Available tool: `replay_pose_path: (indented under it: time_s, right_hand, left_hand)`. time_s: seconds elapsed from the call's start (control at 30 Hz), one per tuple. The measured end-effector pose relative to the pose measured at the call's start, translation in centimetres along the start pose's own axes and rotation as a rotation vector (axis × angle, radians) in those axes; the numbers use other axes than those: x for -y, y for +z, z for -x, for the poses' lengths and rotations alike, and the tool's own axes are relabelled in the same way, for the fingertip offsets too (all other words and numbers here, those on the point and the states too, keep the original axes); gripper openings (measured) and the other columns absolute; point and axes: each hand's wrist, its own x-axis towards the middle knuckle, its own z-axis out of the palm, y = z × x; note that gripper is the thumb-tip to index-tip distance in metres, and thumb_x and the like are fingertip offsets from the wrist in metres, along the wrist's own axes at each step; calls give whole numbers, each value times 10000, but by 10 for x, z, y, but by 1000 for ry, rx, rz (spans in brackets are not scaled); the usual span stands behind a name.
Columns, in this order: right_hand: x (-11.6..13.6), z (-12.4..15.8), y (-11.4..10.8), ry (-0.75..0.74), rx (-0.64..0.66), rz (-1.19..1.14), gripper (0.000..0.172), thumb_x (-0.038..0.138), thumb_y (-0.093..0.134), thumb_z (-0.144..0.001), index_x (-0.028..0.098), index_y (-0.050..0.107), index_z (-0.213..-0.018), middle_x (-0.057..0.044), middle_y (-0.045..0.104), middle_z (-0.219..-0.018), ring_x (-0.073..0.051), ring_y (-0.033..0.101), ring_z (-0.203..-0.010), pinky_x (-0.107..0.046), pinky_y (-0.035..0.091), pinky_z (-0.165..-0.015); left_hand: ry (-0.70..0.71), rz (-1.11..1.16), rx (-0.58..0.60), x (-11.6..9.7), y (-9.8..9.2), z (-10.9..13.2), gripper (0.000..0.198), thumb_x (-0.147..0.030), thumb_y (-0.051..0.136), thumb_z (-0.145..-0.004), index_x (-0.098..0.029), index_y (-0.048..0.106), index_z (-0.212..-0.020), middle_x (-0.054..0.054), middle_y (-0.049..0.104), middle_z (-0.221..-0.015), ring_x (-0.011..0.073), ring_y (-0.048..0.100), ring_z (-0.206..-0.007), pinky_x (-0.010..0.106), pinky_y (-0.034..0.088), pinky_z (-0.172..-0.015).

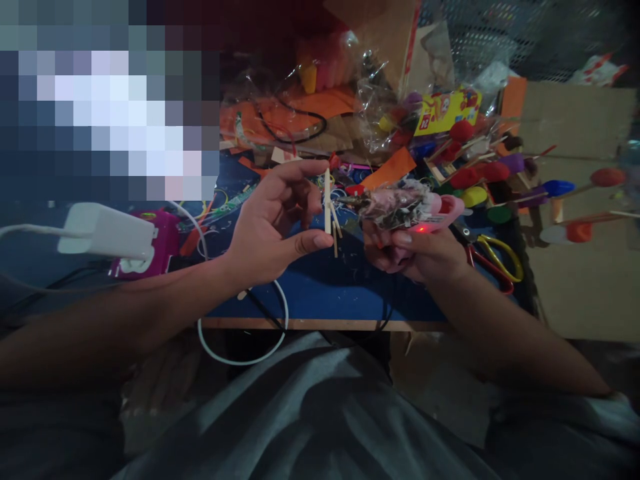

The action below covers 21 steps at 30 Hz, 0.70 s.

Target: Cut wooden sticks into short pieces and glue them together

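Observation:
Between the thumb and a fingertip of my left hand [280,223] a thin wooden stick [327,203] is held upright by its ends. Thinner sticks [335,239] slant down beside it, seemingly joined to it. My right hand [415,250] is wrapped round the handle of a pink glue gun [400,203], whose barrel is covered in ragged, dirty wrapping and shows a small red light. The gun's nozzle points left, close to the middle of the upright stick; whether they touch I cannot tell.
A white charger [107,230] sits in a magenta socket box [167,243] at the left, with a white cable [285,320] looping over the table edge [320,325]. Scissors [493,260] lie right of my right hand. Coloured spoons [557,189], orange paper [390,168] and plastic wrap clutter the back and right.

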Motion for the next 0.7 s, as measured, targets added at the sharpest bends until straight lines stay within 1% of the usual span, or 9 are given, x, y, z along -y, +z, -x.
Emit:
replay_pose_path:
  time_s: [0.1,0.23,0.3,0.37,0.43,0.53,0.6,0.7]
  right_hand:
    - [1,0,-1,12,-1,16,475,524,1072,-698,231,714,-803,-3,612,-708,-144,540,-601,-265,414,-460]
    - [1,0,-1,36,-5,41,510,566,1077,-679,230,724,-829,-7,617,-722,-145,531,-594,-282,428,-466]
    - [1,0,0,28,-9,46,515,577,1070,-677,233,714,-819,-2,606,-716,-144,527,-590,-280,422,-462]
    - [1,0,1,27,-10,40,512,569,1069,-682,241,705,-832,8,592,-706,-149,538,-596,-281,427,-465]
    - [2,0,1,22,-6,17,506,538,1079,-693,250,709,-885,17,585,-710,-152,553,-604,-282,440,-472]
    - [2,0,1,6,13,-18,494,482,1088,-722,253,730,-973,27,611,-747,-123,536,-573,-280,458,-484]
    - [2,0,0,-4,20,-14,457,467,1080,-742,248,737,-950,26,623,-754,-116,539,-570,-274,466,-489]
    - [1,0,-3,9,45,16,434,504,1059,-753,238,725,-835,16,601,-717,-137,558,-599,-269,470,-481]
  left_hand:
    - [-18,-37,-6,0,-1,0,828,-655,1055,-771,-309,702,-1435,16,662,-992,206,675,-944,349,593,-825]
    - [19,-27,10,6,-2,1,901,-654,1080,-732,-324,687,-1473,28,670,-1031,227,677,-980,366,605,-821]
    - [5,-27,8,7,-3,1,932,-667,1083,-720,-322,680,-1486,39,681,-1052,240,688,-1001,375,613,-827]
    - [-38,-31,5,7,-3,0,935,-680,1074,-728,-316,677,-1491,48,701,-1073,242,701,-1005,386,624,-853]
    - [-63,-9,10,6,-2,0,933,-680,1077,-722,-320,679,-1485,42,726,-1080,227,709,-974,393,641,-881]
    - [-95,35,1,7,-2,-1,900,-667,1079,-727,-342,686,-1469,19,758,-1056,206,726,-921,396,666,-901]
    - [-113,54,6,8,-2,-1,889,-662,1076,-736,-357,682,-1472,8,777,-1045,203,748,-900,399,674,-887]
    - [-128,73,26,11,-2,-1,916,-689,1066,-735,-376,659,-1493,2,802,-1058,210,776,-889,406,676,-858]
